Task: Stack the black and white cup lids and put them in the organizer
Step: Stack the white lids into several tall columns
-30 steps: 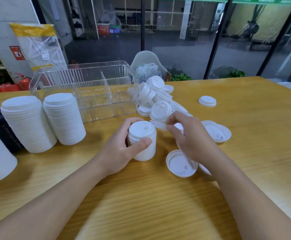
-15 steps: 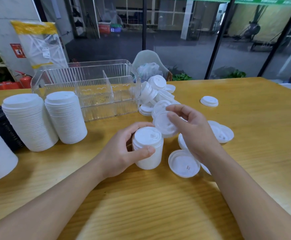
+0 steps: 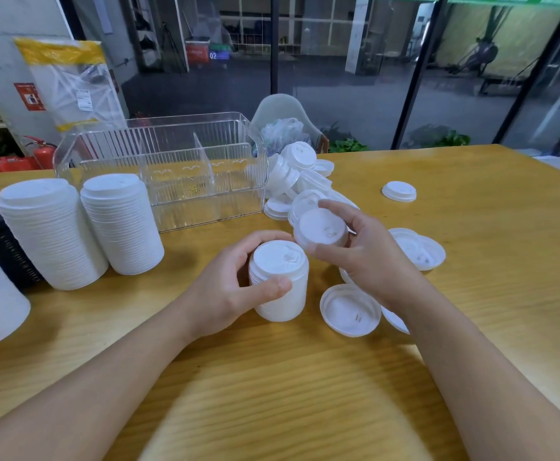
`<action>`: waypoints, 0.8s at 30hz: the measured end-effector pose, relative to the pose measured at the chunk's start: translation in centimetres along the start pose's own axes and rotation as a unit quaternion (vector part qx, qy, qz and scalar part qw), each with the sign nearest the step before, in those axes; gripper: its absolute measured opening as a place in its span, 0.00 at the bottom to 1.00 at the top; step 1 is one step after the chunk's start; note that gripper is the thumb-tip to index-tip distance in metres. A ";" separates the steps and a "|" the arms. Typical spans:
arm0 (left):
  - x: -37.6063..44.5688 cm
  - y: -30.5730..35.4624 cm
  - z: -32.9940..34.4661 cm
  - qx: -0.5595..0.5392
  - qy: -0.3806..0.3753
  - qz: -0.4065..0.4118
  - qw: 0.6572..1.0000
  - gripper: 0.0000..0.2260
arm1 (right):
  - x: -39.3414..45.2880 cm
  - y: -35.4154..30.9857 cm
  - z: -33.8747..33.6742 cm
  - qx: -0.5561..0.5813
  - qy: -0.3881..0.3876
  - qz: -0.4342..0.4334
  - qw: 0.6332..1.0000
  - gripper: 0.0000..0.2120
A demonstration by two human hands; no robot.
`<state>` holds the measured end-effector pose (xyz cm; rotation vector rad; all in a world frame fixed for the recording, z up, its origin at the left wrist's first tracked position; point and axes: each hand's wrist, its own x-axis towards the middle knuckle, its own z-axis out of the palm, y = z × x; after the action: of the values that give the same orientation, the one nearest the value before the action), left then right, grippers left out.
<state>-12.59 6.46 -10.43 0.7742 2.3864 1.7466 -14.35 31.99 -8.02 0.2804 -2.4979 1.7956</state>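
The left hand (image 3: 238,287) wraps thumb and fingers around a short stack of white lids (image 3: 280,282) standing on the wooden table (image 3: 471,294). At its one o'clock, the right hand (image 3: 365,257) pinches a single white lid (image 3: 320,229), tilted beside the stack's top. The clear organizer (image 3: 172,168) stands at eleven o'clock, loose lids (image 3: 297,174) just beside its right end.

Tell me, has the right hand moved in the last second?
Yes. The right hand lifted a lid from the loose pile and carried it left toward the small stack, judged against the organizer.
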 end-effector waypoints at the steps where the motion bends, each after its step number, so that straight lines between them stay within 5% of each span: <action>1: -0.1 0.0 0.0 0.000 0.001 -0.007 1.000 0.30 | -0.1 -0.3 -0.1 0.000 0.017 -0.001 1.000 0.33; 7: 0.2 -0.4 0.0 -0.024 0.014 -0.051 0.998 0.36 | -1.2 -1.5 -0.3 0.101 -0.050 -0.033 0.993 0.23; 11: 0.3 -0.5 0.1 -0.038 0.023 -0.049 0.998 0.37 | -1.6 -1.6 0.7 0.013 -0.104 -0.067 0.992 0.21; 24: 0.5 -0.6 0.2 -0.030 0.023 -0.040 0.998 0.36 | -1.7 -1.2 1.4 -0.077 -0.109 -0.105 0.986 0.24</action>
<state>-13.16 6.72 -10.91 0.6273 2.3464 1.8147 -12.37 30.53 -7.61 0.7373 -2.6124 1.5594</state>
